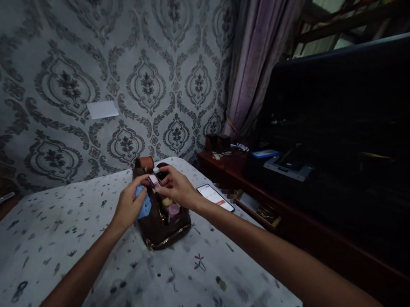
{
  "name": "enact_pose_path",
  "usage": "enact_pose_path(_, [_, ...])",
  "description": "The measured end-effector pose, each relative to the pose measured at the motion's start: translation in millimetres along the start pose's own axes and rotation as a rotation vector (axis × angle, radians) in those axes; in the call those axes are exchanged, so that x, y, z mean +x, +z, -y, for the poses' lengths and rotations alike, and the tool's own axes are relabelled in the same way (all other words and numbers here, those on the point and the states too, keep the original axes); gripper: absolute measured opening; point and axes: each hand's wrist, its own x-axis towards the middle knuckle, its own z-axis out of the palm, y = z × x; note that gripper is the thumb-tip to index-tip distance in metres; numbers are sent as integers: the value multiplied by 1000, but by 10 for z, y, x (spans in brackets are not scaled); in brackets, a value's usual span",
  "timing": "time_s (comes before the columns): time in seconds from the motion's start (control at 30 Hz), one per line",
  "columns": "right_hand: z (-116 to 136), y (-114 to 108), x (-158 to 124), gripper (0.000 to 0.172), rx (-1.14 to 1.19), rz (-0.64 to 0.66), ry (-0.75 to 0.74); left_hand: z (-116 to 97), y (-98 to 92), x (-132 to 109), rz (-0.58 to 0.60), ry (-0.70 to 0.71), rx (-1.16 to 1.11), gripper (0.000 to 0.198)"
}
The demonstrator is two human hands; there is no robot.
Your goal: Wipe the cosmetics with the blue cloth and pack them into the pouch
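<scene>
A brown open pouch (157, 229) sits on a table covered by a patterned white cloth (79, 238). Several small cosmetic items stand inside it, among them a pink jar (173, 210). My left hand (128, 205) is closed around a blue cloth (144, 206) at the pouch's left edge. My right hand (177, 185) pinches a small pink-and-white tube (154, 180) just above the pouch's opening. Both hands nearly touch each other over the pouch.
A lit phone (215, 196) lies on the cloth to the right of the pouch. A dark wooden cabinet (292, 215) with a large black television (347, 126) stands on the right. Patterned wallpaper and a purple curtain (257, 59) lie behind.
</scene>
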Motion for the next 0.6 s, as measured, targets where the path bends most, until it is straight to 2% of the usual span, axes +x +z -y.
enact_pose_path(0.17, [75, -94, 43, 49, -503, 13, -25, 184, 15, -103, 14, -15, 4, 38])
enact_pose_path(0.3, [108, -112, 106, 32, -910, 114, 11, 239, 0, -167, 51, 68, 28, 31])
enact_pose_path(0.37, [97, -97, 140, 28, -983, 146, 34, 246, -2, -183, 55, 113, 26, 28])
enact_pose_path(0.6, [64, 32, 231, 40, -1122, 237, 39, 291, 8, -203, 32, 138, 10, 26])
